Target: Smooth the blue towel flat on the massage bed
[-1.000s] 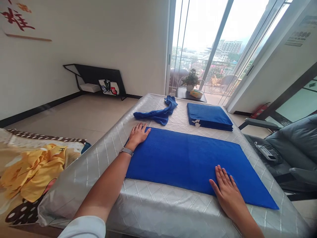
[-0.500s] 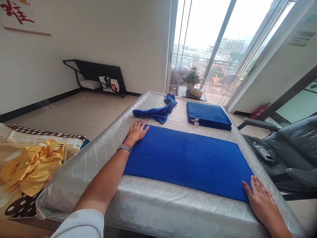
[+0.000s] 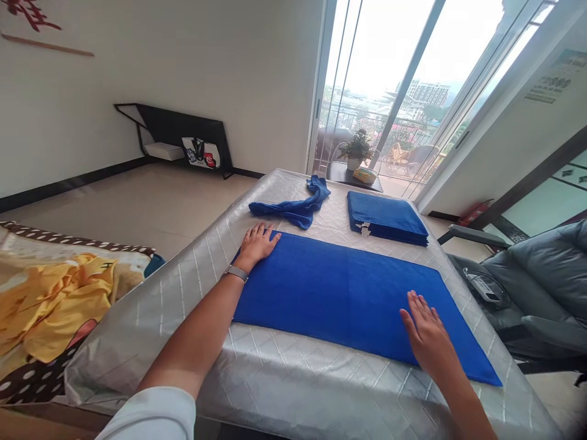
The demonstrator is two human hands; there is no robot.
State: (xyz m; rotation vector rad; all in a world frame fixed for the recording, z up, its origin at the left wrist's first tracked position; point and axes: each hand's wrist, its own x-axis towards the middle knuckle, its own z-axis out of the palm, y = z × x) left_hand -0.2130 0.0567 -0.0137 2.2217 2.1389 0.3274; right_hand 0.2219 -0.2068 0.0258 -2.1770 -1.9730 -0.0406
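A flat blue towel (image 3: 339, 293) lies spread across the silver quilted mattress (image 3: 293, 360). On its left edge, near the far corner, my left hand (image 3: 257, 246) rests palm down with the fingers stretched out. My right hand (image 3: 427, 335) is over the towel's right part, flat and with fingers extended; whether it touches the cloth I cannot tell. Beyond the towel lies a crumpled blue cloth (image 3: 298, 211). To its right sits a neat stack of folded blue towels (image 3: 387, 214) with white tags on the near edge.
Yellow clothing (image 3: 68, 305) lies on a patterned blanket at the left. A grey armchair (image 3: 541, 287) holding a power strip (image 3: 483, 287) stands close on the right. Past the mattress, a small black table carries a potted plant (image 3: 358, 146) before the glass doors.
My right hand has moved left and inward from the towel's right edge to over its surface. The towel's near right corner now shows. My left hand has stayed in place on the towel.
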